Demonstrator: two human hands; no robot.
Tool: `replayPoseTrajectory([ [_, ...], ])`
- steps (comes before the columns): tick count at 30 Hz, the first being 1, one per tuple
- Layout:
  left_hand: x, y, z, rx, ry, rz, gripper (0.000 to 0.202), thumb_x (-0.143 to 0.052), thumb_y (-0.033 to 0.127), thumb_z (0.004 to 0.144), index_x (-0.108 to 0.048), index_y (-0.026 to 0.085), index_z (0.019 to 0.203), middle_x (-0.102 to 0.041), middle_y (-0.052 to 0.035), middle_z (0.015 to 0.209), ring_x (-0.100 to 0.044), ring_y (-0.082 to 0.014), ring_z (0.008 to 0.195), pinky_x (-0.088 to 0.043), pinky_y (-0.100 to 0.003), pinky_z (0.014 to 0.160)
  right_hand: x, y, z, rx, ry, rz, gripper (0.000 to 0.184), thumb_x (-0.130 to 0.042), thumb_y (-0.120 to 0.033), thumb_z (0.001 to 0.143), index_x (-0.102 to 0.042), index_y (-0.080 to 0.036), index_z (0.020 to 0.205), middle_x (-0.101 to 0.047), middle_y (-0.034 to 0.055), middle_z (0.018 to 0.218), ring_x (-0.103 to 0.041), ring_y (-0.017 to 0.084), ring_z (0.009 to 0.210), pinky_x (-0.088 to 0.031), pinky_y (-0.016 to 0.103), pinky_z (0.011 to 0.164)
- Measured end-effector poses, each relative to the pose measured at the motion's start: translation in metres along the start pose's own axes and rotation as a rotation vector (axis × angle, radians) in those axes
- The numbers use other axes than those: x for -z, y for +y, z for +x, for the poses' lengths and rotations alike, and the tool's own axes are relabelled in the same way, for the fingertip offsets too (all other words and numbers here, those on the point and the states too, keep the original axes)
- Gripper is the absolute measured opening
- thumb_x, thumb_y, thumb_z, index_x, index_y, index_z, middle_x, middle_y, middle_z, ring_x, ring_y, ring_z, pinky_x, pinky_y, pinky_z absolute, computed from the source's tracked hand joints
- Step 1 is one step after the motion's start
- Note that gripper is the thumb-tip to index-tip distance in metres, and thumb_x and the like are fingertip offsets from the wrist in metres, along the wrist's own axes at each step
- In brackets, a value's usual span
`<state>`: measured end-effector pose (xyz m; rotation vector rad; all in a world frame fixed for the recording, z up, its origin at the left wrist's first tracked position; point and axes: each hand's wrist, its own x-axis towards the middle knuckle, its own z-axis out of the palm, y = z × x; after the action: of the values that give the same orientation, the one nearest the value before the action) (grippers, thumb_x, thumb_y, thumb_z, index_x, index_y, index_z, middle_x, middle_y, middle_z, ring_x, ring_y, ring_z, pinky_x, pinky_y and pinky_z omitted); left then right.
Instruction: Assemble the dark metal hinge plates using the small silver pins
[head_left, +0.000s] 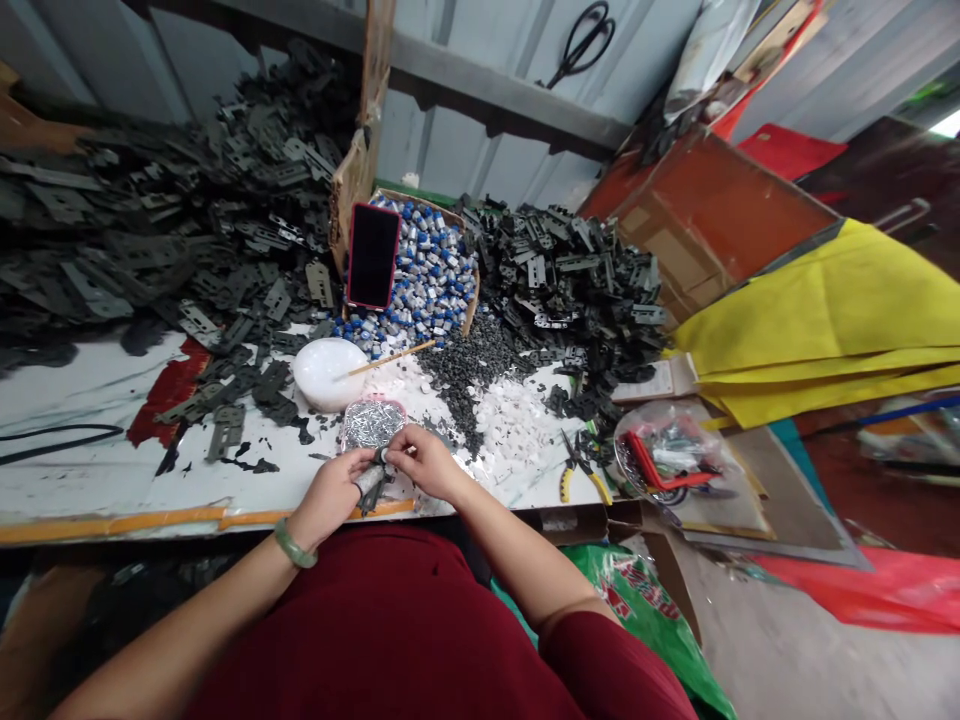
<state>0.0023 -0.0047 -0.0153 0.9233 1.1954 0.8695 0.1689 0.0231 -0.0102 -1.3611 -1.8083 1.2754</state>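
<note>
At the table's front edge my left hand [328,497] is closed around a small grey and dark part [369,480], mostly covered by the fingers. My right hand [427,465] meets it from the other side, thumb and forefinger pinched on a small whitish piece [385,454] against the part's upper end. Just beyond both hands is a pink-rimmed tray of shiny metal pins [373,422]. Behind that stands a white bowl [319,375] with a thin wooden stick [394,357] across its rim. Small white pieces [517,415] and small black pieces [469,372] are heaped nearby.
A phone [373,257] leans against a heap of blue-and-silver parts [439,265]. Dark flat parts are piled left [172,220] and right [570,265]. Yellow-handled pliers [577,470] lie right, beside a bowl of tools [667,455]. Scissors [585,45] hang on the wall.
</note>
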Motion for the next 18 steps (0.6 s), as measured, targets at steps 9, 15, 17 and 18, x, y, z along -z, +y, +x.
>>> replayPoseTrajectory([
  [9,0.005,0.002,-0.005,-0.038,-0.224,0.031,0.025,-0.070,0.019,0.063,-0.048,0.020,0.074,-0.056,0.0039,0.072,-0.056,-0.0129,0.072,-0.045,-0.024,0.068,0.064,0.004,0.076,-0.136,-0.001,-0.233,0.021,-0.063,-0.038,0.079,-0.059,-0.018,0.080,-0.066,0.0028,0.080,-0.060,0.015,0.074,-0.047,0.028,0.069],
  [15,0.007,0.000,-0.004,0.005,-0.155,-0.050,0.027,-0.073,0.021,0.061,-0.050,0.019,0.074,-0.054,0.0032,0.072,-0.054,-0.0138,0.075,-0.045,-0.025,0.072,0.114,-0.018,0.159,-0.221,0.173,-1.102,0.023,-0.059,-0.022,0.080,-0.062,-0.017,0.103,-0.066,0.0142,0.109,-0.056,0.027,0.110,-0.043,0.037,0.090],
  [17,0.010,-0.001,-0.004,0.017,-0.145,-0.062,0.028,-0.075,0.021,0.060,-0.051,0.019,0.075,-0.055,0.0027,0.073,-0.055,-0.0144,0.076,-0.045,-0.026,0.073,0.121,-0.019,0.171,-0.224,0.108,-1.102,0.023,-0.064,-0.019,0.075,-0.065,-0.018,0.097,-0.068,0.0122,0.105,-0.059,0.026,0.105,-0.045,0.034,0.088],
  [18,0.011,-0.001,-0.004,0.027,-0.141,-0.072,0.028,-0.075,0.021,0.059,-0.052,0.018,0.075,-0.056,0.0025,0.073,-0.055,-0.0146,0.077,-0.045,-0.026,0.073,0.125,-0.019,0.173,-0.224,0.100,-1.085,0.022,-0.066,-0.018,0.073,-0.066,-0.019,0.095,-0.069,0.0104,0.103,-0.061,0.025,0.102,-0.046,0.032,0.086],
])
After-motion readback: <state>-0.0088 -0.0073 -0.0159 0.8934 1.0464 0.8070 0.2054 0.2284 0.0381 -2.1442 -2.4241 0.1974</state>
